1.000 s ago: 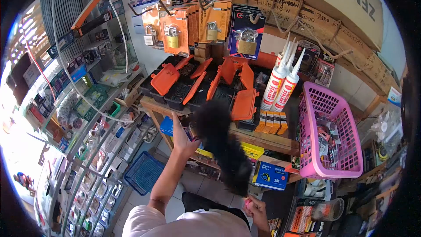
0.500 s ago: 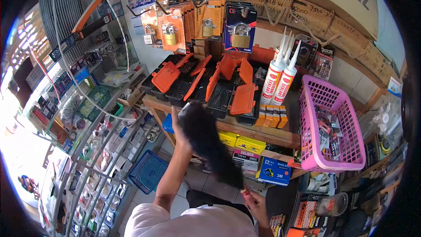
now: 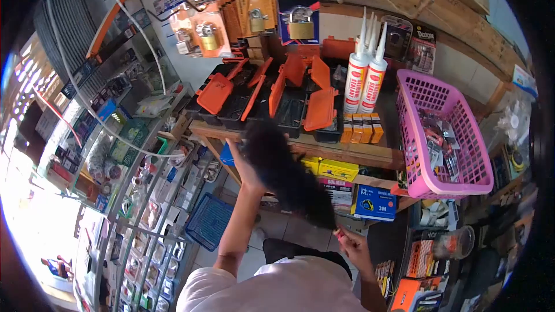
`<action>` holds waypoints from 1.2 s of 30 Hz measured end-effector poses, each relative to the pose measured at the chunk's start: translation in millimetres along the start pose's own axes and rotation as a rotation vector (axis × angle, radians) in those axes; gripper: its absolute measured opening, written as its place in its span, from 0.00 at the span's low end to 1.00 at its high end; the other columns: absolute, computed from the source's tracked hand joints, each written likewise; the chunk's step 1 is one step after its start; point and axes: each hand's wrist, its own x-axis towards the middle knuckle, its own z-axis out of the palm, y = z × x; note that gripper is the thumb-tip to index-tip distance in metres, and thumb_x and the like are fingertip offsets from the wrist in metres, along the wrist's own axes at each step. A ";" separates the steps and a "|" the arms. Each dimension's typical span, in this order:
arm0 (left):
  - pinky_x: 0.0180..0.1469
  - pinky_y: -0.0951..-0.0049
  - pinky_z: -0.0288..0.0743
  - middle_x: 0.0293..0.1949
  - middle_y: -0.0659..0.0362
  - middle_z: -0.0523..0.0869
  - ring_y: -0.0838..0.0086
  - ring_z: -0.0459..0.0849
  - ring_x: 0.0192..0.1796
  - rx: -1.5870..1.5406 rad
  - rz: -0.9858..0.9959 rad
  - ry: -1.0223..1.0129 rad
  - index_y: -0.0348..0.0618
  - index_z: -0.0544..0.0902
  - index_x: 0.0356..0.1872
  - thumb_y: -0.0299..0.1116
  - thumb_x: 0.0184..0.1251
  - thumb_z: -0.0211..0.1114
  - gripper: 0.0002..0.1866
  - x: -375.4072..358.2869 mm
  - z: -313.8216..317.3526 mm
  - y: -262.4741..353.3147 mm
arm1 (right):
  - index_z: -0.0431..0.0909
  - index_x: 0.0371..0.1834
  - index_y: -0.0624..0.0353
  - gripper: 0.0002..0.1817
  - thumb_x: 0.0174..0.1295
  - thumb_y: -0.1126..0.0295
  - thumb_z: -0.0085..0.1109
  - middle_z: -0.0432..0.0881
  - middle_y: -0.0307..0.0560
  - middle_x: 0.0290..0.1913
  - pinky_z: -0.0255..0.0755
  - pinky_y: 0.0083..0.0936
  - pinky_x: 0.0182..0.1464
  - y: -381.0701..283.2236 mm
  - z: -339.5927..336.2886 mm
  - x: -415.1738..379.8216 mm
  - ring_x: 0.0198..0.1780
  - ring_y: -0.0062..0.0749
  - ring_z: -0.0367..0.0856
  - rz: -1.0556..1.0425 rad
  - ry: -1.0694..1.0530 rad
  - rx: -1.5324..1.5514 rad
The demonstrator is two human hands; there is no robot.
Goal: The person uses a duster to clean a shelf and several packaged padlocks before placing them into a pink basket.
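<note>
A long black feathery duster (image 3: 289, 176) slants across the middle of the view, its red handle end at the lower right. My right hand (image 3: 354, 247) is closed round that handle. At the duster's upper left end is my left hand (image 3: 245, 164), partly behind the black feathers; its fingers are mostly hidden, so its grip cannot be made out. Just beyond lie black boxes with raised orange lids (image 3: 215, 93) on a wooden shelf (image 3: 370, 155).
White sealant tubes (image 3: 370, 81) and small orange boxes (image 3: 361, 129) stand right of the lidded boxes. A pink basket (image 3: 462, 188) is farther right. Padlocks (image 3: 300, 23) hang above. Glass shelving (image 3: 144, 225) lines the left; a blue basket (image 3: 211, 222) sits below.
The view has shifted, with the shelf contents appearing slightly higher. Both hands and the duster appear farther right in view, my right hand also higher. My right hand still holds the handle.
</note>
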 end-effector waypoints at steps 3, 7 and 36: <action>0.60 0.47 0.70 0.60 0.44 0.76 0.49 0.77 0.57 0.100 0.089 0.186 0.38 0.67 0.67 0.72 0.67 0.33 0.46 -2.8 14.4 -2.8 | 0.76 0.62 0.62 0.20 0.72 0.63 0.54 0.82 0.36 0.37 0.65 0.15 0.31 13.8 -12.5 -1.4 0.29 0.12 0.66 0.068 -0.133 -0.016; 0.65 0.51 0.67 0.66 0.41 0.69 0.46 0.71 0.64 -0.132 -0.049 0.003 0.33 0.64 0.67 0.76 0.62 0.35 0.52 1.1 11.9 -0.8 | 0.75 0.62 0.61 0.20 0.70 0.64 0.56 0.83 0.35 0.39 0.66 0.13 0.35 5.2 -8.8 -2.8 0.32 0.12 0.69 0.052 0.015 0.107; 0.46 0.59 0.68 0.35 0.63 0.71 0.72 0.70 0.36 -0.066 -0.378 0.224 0.48 0.68 0.65 0.46 0.77 0.38 0.23 -5.7 22.3 -53.1 | 0.52 0.76 0.45 0.31 0.71 0.63 0.50 0.75 0.43 0.47 0.61 0.21 0.24 -61.8 -58.9 41.5 0.23 0.19 0.66 -0.153 0.264 0.713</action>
